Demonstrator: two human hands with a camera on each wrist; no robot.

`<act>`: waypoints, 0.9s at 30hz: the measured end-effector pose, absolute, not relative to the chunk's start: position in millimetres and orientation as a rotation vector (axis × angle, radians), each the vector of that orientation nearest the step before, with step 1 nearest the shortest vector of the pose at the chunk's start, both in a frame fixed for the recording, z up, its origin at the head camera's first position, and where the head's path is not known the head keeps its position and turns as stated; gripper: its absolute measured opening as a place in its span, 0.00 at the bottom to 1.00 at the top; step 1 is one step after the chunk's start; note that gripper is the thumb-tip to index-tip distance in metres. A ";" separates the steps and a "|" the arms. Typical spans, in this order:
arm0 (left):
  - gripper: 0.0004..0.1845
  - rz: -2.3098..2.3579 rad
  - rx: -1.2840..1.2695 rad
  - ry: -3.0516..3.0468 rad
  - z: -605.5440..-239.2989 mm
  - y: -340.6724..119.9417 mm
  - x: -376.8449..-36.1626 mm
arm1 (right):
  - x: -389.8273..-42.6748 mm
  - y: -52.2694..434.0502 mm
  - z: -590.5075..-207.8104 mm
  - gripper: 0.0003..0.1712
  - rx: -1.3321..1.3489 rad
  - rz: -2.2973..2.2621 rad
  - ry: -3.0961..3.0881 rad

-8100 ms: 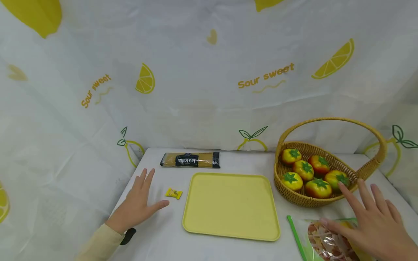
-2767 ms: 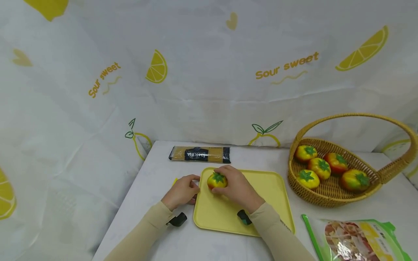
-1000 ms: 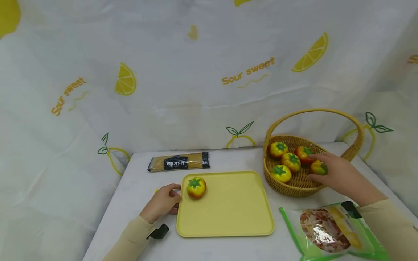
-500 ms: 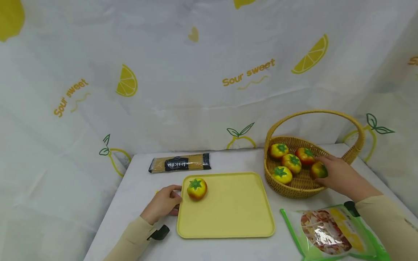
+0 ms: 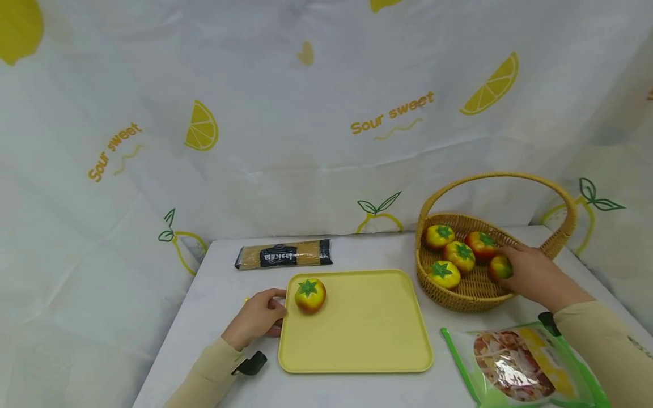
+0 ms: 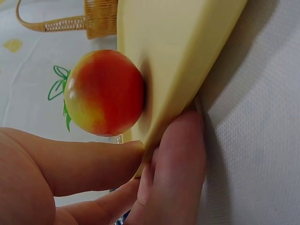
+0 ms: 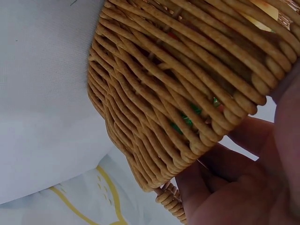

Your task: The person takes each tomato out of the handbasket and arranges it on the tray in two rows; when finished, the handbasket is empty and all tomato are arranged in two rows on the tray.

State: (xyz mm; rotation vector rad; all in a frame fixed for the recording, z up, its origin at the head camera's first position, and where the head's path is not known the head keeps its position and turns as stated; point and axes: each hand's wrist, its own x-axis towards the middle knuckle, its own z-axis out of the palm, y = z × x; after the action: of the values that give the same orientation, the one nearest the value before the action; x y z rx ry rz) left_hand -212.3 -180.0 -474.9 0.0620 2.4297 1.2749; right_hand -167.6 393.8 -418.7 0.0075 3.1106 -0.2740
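My left hand [image 5: 257,317] pinches the left rim of the yellow tray [image 5: 357,328]; the left wrist view shows fingers above and below the tray edge. On the tray's far left corner sits a yellow-red tomato [image 5: 310,296] with a green star-shaped top, just beyond those fingers. My right hand [image 5: 535,277] reaches over the near right rim of the wicker basket [image 5: 454,300] and grips another tomato [image 5: 499,268] inside it. Several more tomatoes [image 5: 459,256] lie to its left. In the right wrist view the woven basket wall [image 7: 173,84] hides most of what the fingers hold.
A pasta packet [image 5: 283,254] lies behind the tray. At the front right is a green-edged food bag [image 5: 515,362], partly under the right forearm. The basket's tall handle [image 5: 500,175] arches above the fruit. A yellow scrap of a candy wrapper [image 5: 247,298] peeks out behind my left hand.
My right hand let go of the tomato on the tray and moved right into the basket, onto another tomato. Earlier the left hand was off the tray. The last half second shows little movement.
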 end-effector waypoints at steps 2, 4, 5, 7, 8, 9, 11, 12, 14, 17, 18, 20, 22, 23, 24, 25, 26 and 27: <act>0.25 1.273 0.060 2.428 -474.4 -179.5 -212.4 | -168.4 394.4 -418.3 0.37 0.019 -0.271 3.100; 0.25 1.273 0.059 2.431 -473.9 -179.1 -212.2 | -169.3 394.8 -417.7 0.36 0.021 -0.270 3.097; 0.25 1.274 0.057 2.431 -474.0 -179.0 -212.2 | -169.5 394.9 -417.3 0.35 0.017 -0.269 3.098; 0.25 1.276 0.055 2.431 -474.6 -179.2 -212.1 | -169.1 395.0 -416.3 0.35 0.002 -0.267 3.101; 0.25 1.276 0.056 2.433 -474.9 -179.4 -212.0 | -168.6 395.1 -415.8 0.35 -0.012 -0.263 3.106; 0.25 1.275 0.058 2.434 -475.1 -179.6 -211.8 | -168.0 395.2 -415.3 0.35 -0.030 -0.257 3.114; 0.25 1.273 0.060 2.435 -475.7 -180.1 -211.9 | -166.7 395.4 -414.0 0.35 -0.056 -0.245 3.126; 0.25 1.273 0.061 2.437 -476.1 -180.3 -212.0 | -166.0 395.3 -413.2 0.36 -0.066 -0.241 3.132; 0.25 1.274 0.061 2.439 -476.0 -180.6 -211.9 | -165.3 394.8 -411.0 0.35 -0.080 -0.237 3.147; 0.25 1.279 0.058 2.438 -476.1 -180.9 -212.5 | -164.2 391.1 -406.1 0.36 -0.096 -0.239 3.172; 0.26 1.279 0.058 2.437 -476.2 -180.8 -212.7 | -163.2 388.7 -403.7 0.36 -0.098 -0.243 3.175; 0.26 1.277 0.055 2.434 -476.1 -180.6 -213.4 | -160.9 381.7 -399.1 0.37 -0.115 -0.253 3.191; 0.26 1.277 0.053 2.432 -476.2 -180.3 -213.6 | -157.9 372.3 -394.6 0.38 -0.145 -0.264 3.208; 0.26 1.279 0.054 2.430 -476.3 -180.2 -213.6 | -156.6 367.1 -392.1 0.39 -0.160 -0.270 3.216; 0.26 1.277 0.052 2.428 -476.4 -180.0 -213.6 | -155.4 361.5 -389.8 0.39 -0.169 -0.280 3.222; 0.26 1.277 0.052 2.428 -476.6 -180.0 -213.5 | -154.5 355.9 -387.7 0.39 -0.182 -0.288 3.230; 0.26 1.279 0.053 2.426 -476.6 -180.1 -213.4 | -153.6 350.4 -385.4 0.40 -0.191 -0.301 3.233; 0.26 1.280 0.054 2.426 -476.6 -180.2 -213.3 | -153.0 344.7 -383.4 0.41 -0.197 -0.317 3.235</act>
State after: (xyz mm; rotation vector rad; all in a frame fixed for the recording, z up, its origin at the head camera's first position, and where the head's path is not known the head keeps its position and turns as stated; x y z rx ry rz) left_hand -213.3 -180.2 -476.6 0.0540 2.4263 1.2803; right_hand -153.0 344.7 -383.4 -0.1972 3.2352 -0.3171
